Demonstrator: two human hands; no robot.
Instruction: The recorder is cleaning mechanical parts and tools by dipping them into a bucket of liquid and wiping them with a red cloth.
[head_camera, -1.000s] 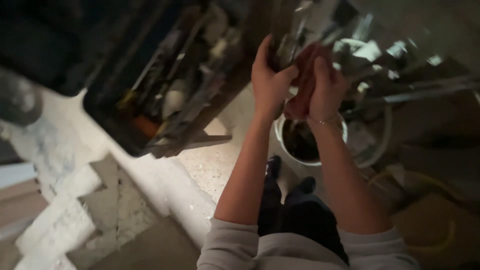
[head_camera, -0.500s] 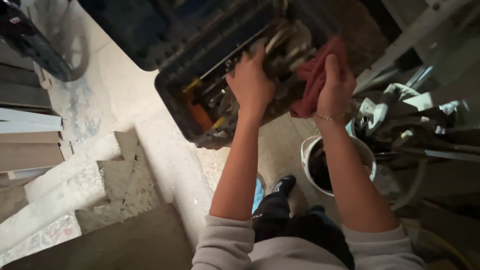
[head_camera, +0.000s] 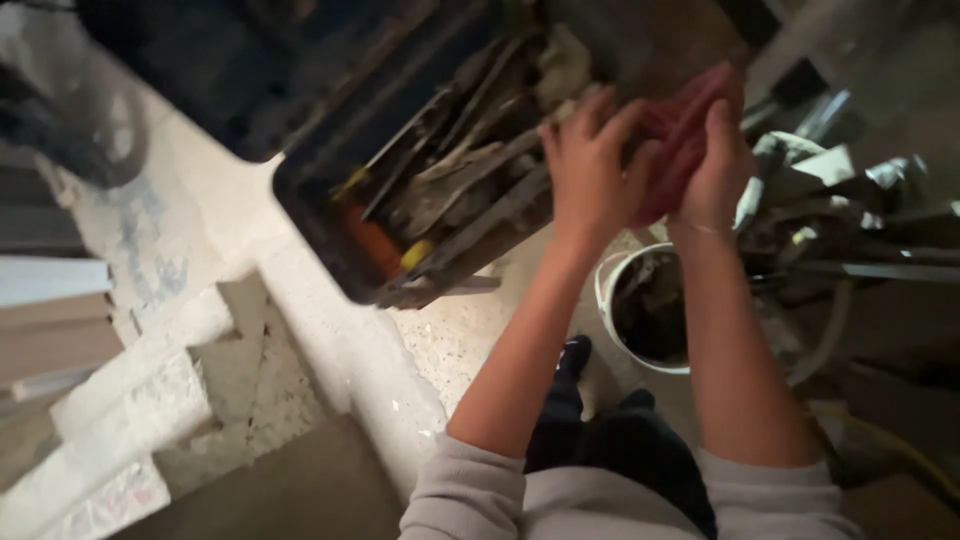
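Red cloth, white bucket

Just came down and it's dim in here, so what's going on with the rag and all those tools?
A person standing on the speckled floor holds a red cloth between both hands: the left hand and right hand are pressed together around it. Beside them is an open black toolbox full of tools, and below the hands stands a white bucket.
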